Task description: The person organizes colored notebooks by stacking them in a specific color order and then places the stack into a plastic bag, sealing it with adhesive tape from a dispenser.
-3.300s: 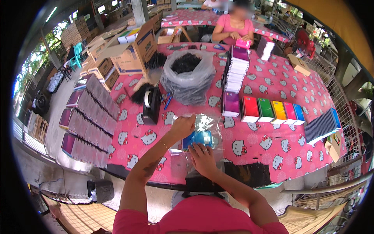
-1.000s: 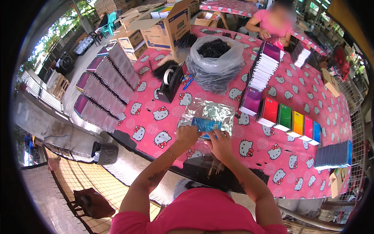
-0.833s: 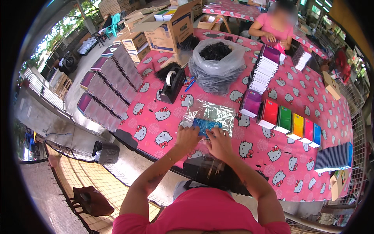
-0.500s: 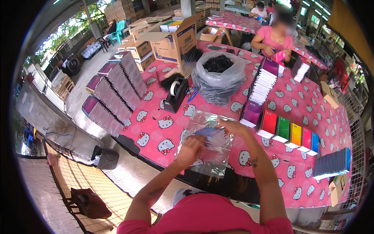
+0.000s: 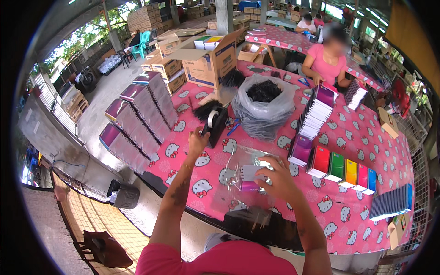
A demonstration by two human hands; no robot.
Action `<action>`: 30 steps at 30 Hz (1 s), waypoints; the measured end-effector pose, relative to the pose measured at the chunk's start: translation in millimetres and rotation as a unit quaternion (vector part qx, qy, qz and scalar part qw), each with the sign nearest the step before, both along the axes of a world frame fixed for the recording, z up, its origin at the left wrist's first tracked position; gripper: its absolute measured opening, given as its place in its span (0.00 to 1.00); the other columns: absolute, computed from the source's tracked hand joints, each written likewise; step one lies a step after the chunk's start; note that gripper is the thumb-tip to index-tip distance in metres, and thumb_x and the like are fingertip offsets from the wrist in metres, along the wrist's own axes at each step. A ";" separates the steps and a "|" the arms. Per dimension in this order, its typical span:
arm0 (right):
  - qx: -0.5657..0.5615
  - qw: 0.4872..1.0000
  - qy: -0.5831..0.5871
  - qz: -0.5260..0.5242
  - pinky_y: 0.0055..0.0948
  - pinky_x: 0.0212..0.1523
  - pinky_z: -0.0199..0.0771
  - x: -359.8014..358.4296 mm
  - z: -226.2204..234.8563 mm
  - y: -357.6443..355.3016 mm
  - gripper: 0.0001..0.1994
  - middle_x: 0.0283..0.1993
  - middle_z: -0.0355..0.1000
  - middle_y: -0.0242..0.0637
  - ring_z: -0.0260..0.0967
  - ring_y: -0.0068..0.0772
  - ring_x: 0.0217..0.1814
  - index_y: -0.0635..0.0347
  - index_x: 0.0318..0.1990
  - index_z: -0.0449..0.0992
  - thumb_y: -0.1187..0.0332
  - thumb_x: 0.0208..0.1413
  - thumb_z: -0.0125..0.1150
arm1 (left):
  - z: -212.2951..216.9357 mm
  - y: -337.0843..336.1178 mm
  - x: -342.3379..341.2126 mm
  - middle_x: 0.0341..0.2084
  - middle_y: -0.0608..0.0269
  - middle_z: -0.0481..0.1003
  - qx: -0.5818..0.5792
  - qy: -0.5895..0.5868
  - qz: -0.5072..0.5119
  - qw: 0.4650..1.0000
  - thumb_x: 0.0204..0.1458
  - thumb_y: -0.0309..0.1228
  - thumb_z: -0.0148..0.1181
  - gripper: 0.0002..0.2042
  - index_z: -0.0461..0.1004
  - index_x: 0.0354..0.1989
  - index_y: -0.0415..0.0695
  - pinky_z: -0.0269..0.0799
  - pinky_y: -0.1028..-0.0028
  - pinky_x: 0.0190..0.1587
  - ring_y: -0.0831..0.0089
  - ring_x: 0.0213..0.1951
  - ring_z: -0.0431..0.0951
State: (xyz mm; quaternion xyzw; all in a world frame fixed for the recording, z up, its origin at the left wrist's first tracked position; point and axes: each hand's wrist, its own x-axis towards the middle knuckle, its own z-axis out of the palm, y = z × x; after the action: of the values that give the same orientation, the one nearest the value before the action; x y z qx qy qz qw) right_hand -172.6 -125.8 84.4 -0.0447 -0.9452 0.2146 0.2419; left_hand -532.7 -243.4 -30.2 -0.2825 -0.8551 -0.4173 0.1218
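Clear bag point(image 5: 247, 172) under right hand point(image 5: 277, 178), pink cartoon tablecloth point(image 5: 357, 137), open-sided shed

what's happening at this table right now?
A person is packing small notebooks at a pink patterned table. The right hand presses on a clear plastic bag holding a small spiral notebook. The left hand reaches to the black tape dispenser. Coloured notebook stacks stand to the right, and a bag of black items sits behind. Another person works at the far side.
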 end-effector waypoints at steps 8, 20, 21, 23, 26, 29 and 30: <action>0.024 0.997 -0.019 -0.067 0.48 0.63 0.57 -20.8 5.4 -25.0 0.13 0.54 0.71 0.32 0.69 0.38 0.57 0.50 0.45 0.79 0.59 0.54 0.65 | -39.0 -10.2 -48.5 0.23 0.68 0.75 0.197 -0.457 -0.151 0.854 0.50 0.37 0.66 0.09 0.80 0.36 0.47 0.71 0.70 0.22 0.72 0.21 0.73; 0.052 0.990 -0.081 -0.101 0.46 0.57 0.57 -40.0 1.8 -44.8 0.19 0.44 0.78 0.34 0.74 0.40 0.45 0.52 0.47 0.81 0.52 0.53 0.65 | 59.1 -42.6 83.7 0.38 0.64 0.80 0.090 -0.319 -0.510 0.794 0.55 0.19 0.60 0.13 0.80 0.49 0.42 0.74 0.78 0.43 0.80 0.39 0.78; 0.059 0.990 -0.079 -0.099 0.46 0.57 0.57 -42.3 0.0 -44.4 0.19 0.44 0.78 0.34 0.74 0.40 0.45 0.52 0.47 0.82 0.51 0.53 0.65 | 63.0 -37.4 97.0 0.38 0.66 0.79 0.079 -0.322 -0.533 0.778 0.55 0.20 0.60 0.14 0.79 0.50 0.40 0.72 0.77 0.46 0.80 0.40 0.76; 0.049 0.992 -0.063 -0.095 0.47 0.55 0.59 -46.7 -7.7 -40.7 0.20 0.41 0.78 0.31 0.75 0.38 0.44 0.51 0.47 0.82 0.50 0.51 0.65 | 79.1 -23.7 115.3 0.36 0.66 0.76 0.010 -0.282 -0.532 0.798 0.55 0.19 0.61 0.13 0.80 0.49 0.42 0.71 0.75 0.48 0.77 0.43 0.75; 0.045 0.994 -0.072 -0.064 0.45 0.55 0.61 -42.5 -4.9 -39.6 0.23 0.43 0.77 0.34 0.73 0.41 0.46 0.52 0.49 0.80 0.49 0.49 0.68 | 86.7 -16.9 114.0 0.37 0.66 0.72 0.008 -0.157 -0.571 0.806 0.53 0.22 0.65 0.13 0.81 0.47 0.47 0.69 0.70 0.52 0.71 0.45 0.72; 0.015 0.993 0.004 -0.116 0.44 0.54 0.62 -29.1 7.2 -31.7 0.29 0.47 0.72 0.39 0.69 0.43 0.50 0.53 0.51 0.76 0.47 0.45 0.72 | 82.1 -19.7 98.3 0.44 0.64 0.70 -0.010 -0.143 -0.581 0.801 0.51 0.24 0.67 0.12 0.82 0.44 0.51 0.65 0.66 0.56 0.65 0.52 0.67; -0.001 0.988 0.045 -0.151 0.44 0.54 0.62 -19.6 8.7 -24.4 0.31 0.48 0.70 0.41 0.68 0.44 0.51 0.54 0.52 0.74 0.47 0.43 0.73 | 79.9 -20.3 95.9 0.47 0.63 0.70 -0.028 -0.165 -0.578 0.799 0.50 0.25 0.68 0.11 0.83 0.43 0.51 0.63 0.65 0.58 0.64 0.56 0.66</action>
State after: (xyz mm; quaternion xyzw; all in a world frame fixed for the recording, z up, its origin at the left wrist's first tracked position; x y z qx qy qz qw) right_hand -192.2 -150.2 93.1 -0.1774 -0.9156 0.1788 0.3136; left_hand -436.8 -263.7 49.7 -0.6547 -0.5513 -0.4264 -0.2925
